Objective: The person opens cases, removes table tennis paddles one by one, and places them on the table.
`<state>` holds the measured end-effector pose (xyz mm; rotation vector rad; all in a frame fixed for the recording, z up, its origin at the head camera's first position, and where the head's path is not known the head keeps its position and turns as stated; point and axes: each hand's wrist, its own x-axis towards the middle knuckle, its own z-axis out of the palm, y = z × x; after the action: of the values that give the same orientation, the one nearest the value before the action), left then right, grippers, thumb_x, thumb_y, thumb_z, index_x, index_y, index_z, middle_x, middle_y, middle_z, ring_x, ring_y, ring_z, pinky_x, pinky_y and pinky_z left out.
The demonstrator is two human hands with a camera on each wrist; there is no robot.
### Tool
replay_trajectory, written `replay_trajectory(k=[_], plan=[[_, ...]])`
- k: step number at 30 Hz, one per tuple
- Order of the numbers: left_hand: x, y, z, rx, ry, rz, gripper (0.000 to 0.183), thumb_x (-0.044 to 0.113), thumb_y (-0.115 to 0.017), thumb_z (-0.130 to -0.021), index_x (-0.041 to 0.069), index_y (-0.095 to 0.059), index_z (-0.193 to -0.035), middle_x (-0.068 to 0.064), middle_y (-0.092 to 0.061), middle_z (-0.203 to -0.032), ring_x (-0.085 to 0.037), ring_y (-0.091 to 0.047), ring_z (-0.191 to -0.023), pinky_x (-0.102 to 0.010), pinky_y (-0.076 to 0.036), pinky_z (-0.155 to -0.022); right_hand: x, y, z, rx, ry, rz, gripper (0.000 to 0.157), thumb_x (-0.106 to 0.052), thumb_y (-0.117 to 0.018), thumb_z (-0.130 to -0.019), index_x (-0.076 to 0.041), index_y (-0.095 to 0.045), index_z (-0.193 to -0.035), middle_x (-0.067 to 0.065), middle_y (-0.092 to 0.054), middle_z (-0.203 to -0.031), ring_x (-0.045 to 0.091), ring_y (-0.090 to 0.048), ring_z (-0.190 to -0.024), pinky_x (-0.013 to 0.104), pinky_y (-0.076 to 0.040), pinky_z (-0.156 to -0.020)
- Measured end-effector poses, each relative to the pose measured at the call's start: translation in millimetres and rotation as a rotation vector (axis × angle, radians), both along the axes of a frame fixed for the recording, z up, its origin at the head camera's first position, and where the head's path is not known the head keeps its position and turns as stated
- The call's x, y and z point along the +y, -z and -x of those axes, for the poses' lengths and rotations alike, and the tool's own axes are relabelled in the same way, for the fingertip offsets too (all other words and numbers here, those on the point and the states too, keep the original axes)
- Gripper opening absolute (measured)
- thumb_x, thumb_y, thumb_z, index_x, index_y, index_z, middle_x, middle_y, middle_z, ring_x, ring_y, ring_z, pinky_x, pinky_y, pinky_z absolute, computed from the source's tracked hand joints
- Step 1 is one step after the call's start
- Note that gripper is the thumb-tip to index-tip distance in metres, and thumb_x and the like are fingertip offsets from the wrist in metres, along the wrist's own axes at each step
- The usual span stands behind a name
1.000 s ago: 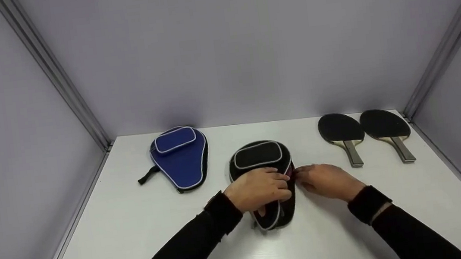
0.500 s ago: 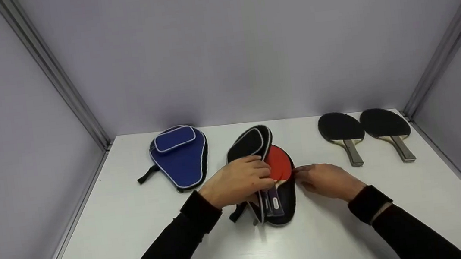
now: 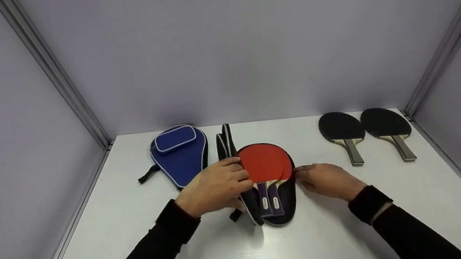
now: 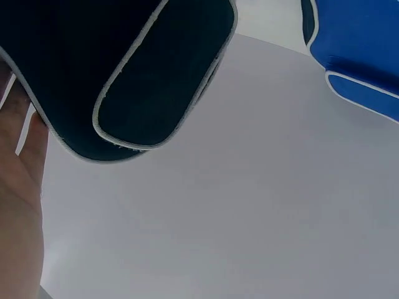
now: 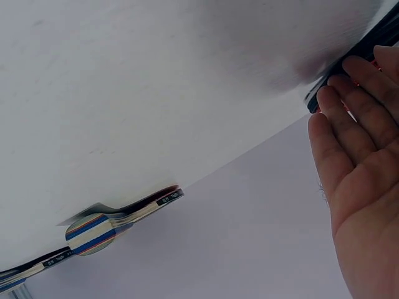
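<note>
A black paddle case (image 3: 287, 204) with pale piping lies unzipped in the middle of the white table. Two red table tennis paddles (image 3: 262, 160) overlap inside it, their dark handles toward me. My left hand (image 3: 216, 187) grips the case's cover (image 4: 68, 93) by its edge and holds it nearly upright at the left. In the left wrist view, the cover's outer pocket (image 4: 165, 75) shows, and most of my fingers are hidden behind the cover. At the case's right rim, my right hand (image 3: 327, 181) touches the edge, its fingers (image 5: 349, 124) fairly straight in the right wrist view.
A blue paddle case (image 3: 184, 161) with a black strap lies at the back left, close behind my left hand. Two black-faced paddles, one left (image 3: 341, 126) and one right (image 3: 385, 122), lie side by side at the back right. Grey walls (image 3: 222, 61) bound the table.
My left hand has lifted the black case's cover and swung it leftward, uncovering the red paddles. The right hand has stayed at the case's right edge.
</note>
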<state>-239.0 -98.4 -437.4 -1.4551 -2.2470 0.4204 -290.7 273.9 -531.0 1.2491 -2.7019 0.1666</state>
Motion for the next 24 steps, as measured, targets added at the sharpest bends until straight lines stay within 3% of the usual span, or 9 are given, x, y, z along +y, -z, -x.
replay_trajectory(k=[8, 16, 24], plan=[[-22, 1.4, -3.6, -0.089, -0.065, -0.035, 0.052, 0.070, -0.081, -0.099, 0.022, -0.082, -0.118, 0.007, -0.085, -0.116, -0.018, -0.080, -0.117, -0.041, -0.060, -0.127, -1, -0.1, -0.7, -0.002, 0.015, 0.001, 0.018, 0.001, -0.078, -0.105, -0.004, -0.088, -0.119, 0.015, -0.089, -0.131, 0.032, -0.087, -0.121, 0.049, -0.074, -0.101], [-39, 15.9, -4.8, -0.227, -0.180, -0.007, 0.040, 0.055, -0.092, -0.099, 0.020, -0.082, -0.116, 0.003, -0.083, -0.106, -0.021, -0.080, -0.106, -0.040, -0.066, -0.113, -1, -1.1, -1.4, -0.001, 0.026, 0.002, 0.013, 0.000, -0.077, -0.107, -0.005, -0.085, -0.115, 0.014, -0.089, -0.131, 0.032, -0.088, -0.117, 0.049, -0.074, -0.096], [-46, 17.3, -3.0, -0.325, -0.256, -0.017, 0.041, 0.049, -0.095, -0.097, 0.021, -0.084, -0.124, 0.001, -0.085, -0.117, -0.021, -0.081, -0.113, -0.042, -0.067, -0.108, 1, 0.6, -1.7, -0.005, 0.003, -0.008, 0.015, -0.001, -0.079, -0.107, -0.003, -0.086, -0.120, 0.014, -0.089, -0.131, 0.031, -0.087, -0.120, 0.049, -0.074, -0.099]])
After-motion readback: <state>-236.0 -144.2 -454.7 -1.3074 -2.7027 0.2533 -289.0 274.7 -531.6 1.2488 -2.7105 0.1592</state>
